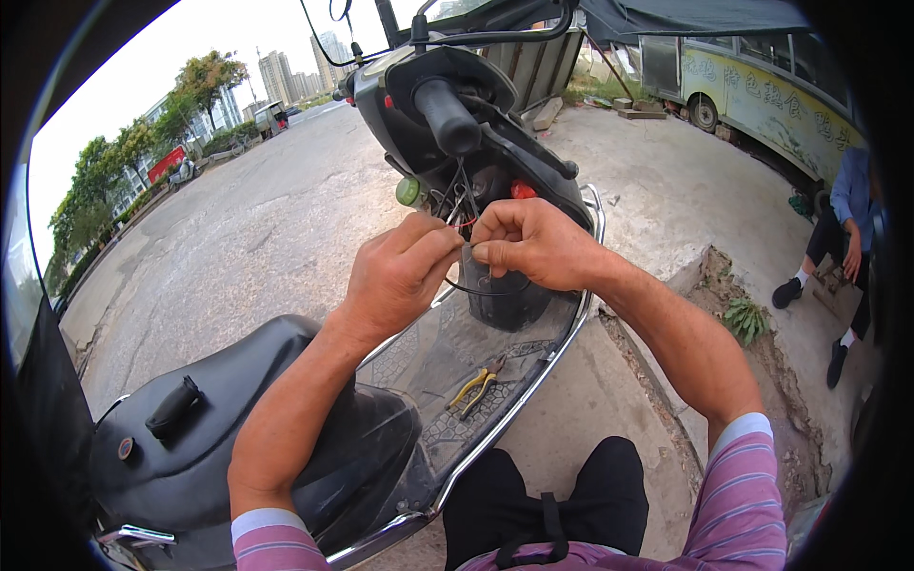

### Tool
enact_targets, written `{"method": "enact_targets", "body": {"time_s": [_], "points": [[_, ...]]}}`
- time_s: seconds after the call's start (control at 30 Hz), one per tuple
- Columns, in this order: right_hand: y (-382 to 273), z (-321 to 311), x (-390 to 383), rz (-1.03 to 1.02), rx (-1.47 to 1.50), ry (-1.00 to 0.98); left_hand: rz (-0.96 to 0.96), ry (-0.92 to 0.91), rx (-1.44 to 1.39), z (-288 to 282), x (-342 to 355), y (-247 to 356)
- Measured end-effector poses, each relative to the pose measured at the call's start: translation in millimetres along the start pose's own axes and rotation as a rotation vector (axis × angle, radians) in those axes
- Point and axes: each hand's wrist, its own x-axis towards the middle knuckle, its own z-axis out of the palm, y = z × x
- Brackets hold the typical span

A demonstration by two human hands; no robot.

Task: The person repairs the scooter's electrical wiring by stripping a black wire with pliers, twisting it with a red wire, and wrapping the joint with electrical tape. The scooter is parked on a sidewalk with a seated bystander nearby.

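Note:
My left hand (398, 266) and my right hand (528, 243) meet at the front of a scooter, fingertips pinched on thin wiring just below the black handlebar grip (446, 119). Exactly which wire each hand holds is too small to tell. Loose cables, some red, run around my fingers, and a black one loops below them. A green cylindrical object (411, 191) sits left of the wires, and a red object (523, 190) lies behind my right hand. Yellow-and-black pliers (476, 388) rest on the patterned footboard (443, 433), below my hands.
The black seat (205, 381) fills the lower left. At the right a seated person (847, 205) in blue is beside a cracked concrete edge (719, 276) with a weed (747, 319). A painted vehicle (733, 100) and dark awning stand behind; a road with trees is at the left.

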Motion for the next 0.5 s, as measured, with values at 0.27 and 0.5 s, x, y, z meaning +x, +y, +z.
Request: {"method": "enact_targets", "body": {"time_s": [0.27,0.5], "points": [[6.4,3.6,1.0,-0.013,0.033,0.009,-0.138,-0.067,-0.134,0.7,-2.0,5.6],[8.9,8.3,-1.1,-0.054,-0.084,0.051,-0.921,-0.206,-0.901,5.6,-4.6,7.1]]}}
